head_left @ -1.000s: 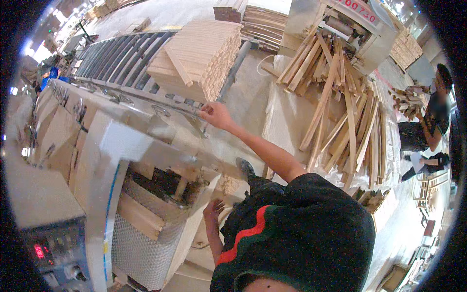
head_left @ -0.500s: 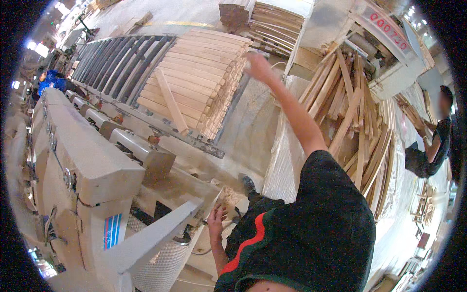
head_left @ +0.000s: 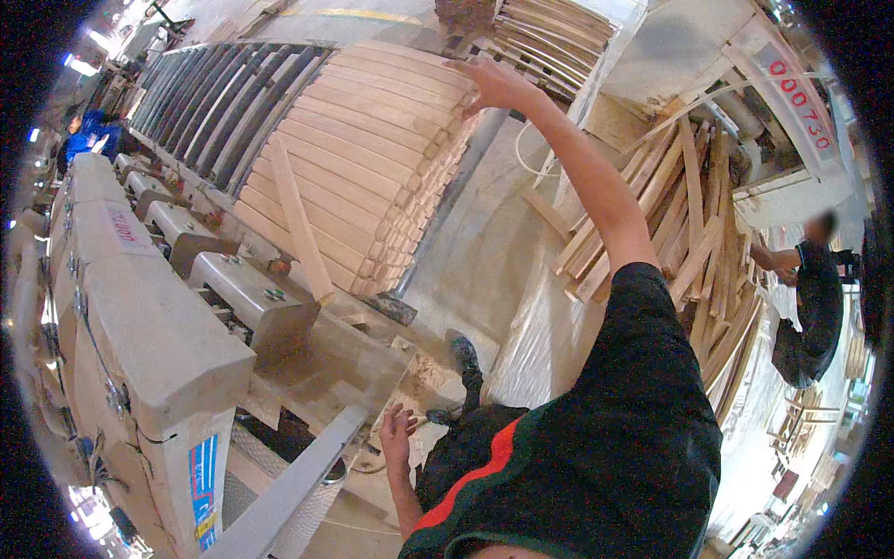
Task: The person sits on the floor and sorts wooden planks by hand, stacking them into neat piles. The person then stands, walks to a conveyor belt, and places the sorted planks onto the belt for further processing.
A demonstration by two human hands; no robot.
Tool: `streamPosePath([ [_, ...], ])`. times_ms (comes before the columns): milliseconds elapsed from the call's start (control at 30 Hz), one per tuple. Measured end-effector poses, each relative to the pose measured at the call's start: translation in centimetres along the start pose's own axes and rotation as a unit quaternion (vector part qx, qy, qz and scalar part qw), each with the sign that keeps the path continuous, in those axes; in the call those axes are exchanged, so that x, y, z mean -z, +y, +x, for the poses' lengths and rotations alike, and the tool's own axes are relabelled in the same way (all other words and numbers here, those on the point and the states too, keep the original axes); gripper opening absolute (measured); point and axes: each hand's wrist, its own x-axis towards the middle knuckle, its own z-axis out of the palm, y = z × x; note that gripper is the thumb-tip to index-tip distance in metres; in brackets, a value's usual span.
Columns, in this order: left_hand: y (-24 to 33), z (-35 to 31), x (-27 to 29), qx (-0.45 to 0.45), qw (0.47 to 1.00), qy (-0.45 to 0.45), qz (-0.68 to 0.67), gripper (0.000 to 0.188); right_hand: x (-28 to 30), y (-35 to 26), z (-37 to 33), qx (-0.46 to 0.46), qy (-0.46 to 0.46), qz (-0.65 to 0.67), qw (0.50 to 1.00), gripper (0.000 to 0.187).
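My right hand (head_left: 498, 86) reaches out at the end of a stretched arm to the far right corner of a stack of wooden slats (head_left: 358, 130). Its fingers are spread, with thumb and forefinger apart and nothing visible between them; whether the fingertips touch the wood I cannot tell. One loose slat (head_left: 300, 219) lies slantwise over the near left part of the stack. Low beside my body, my left hand (head_left: 398, 430) is open, its fingers apart and slightly bent. It holds nothing and is nearest to the grey metal bar (head_left: 303, 484) of the machine.
On the left stands a dusty machine (head_left: 154, 307). Behind the stack's left side runs a roller conveyor (head_left: 233, 107). Loose wooden strips (head_left: 684, 210) lie in a heap at the right, near another person (head_left: 815, 298). More strips (head_left: 549, 42) are piled at the back.
My right hand, blurred before, now shows spread fingers over the stack's corner. The view has shifted slightly. The person at the right has moved their arms. My left hand stays low and open.
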Motion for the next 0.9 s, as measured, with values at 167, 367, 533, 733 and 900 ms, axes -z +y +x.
streamPosePath([
  [167, -0.3, 0.2, -0.2, 0.014, 1.0, 0.004, 0.01, 0.037, 1.6, 0.0, 0.2, -0.029, -0.013, 0.062, 0.998, 0.094],
  [367, 0.4, -0.1, -0.4, 0.011, 1.0, 0.014, 0.016, 0.035, 0.3, 1.6, 0.7, 0.003, 0.025, 0.085, 0.996, 0.097],
  [533, -0.3, -0.4, -0.3, -0.001, 1.0, 0.012, 0.02, 0.036, 0.6, 1.0, 0.3, 0.009, 0.012, 0.09, 0.996, 0.106],
  [733, -1.0, 0.0, -0.5, -0.02, 1.0, 0.0, 0.014, 0.037, 0.3, 0.6, 0.0, 0.021, 0.019, 0.115, 0.993, 0.11],
  [900, -1.6, 0.1, -0.6, 0.001, 1.0, 0.005, 0.012, 0.039, 0.5, 0.3, 0.1, 0.022, 0.017, 0.118, 0.993, 0.111],
])
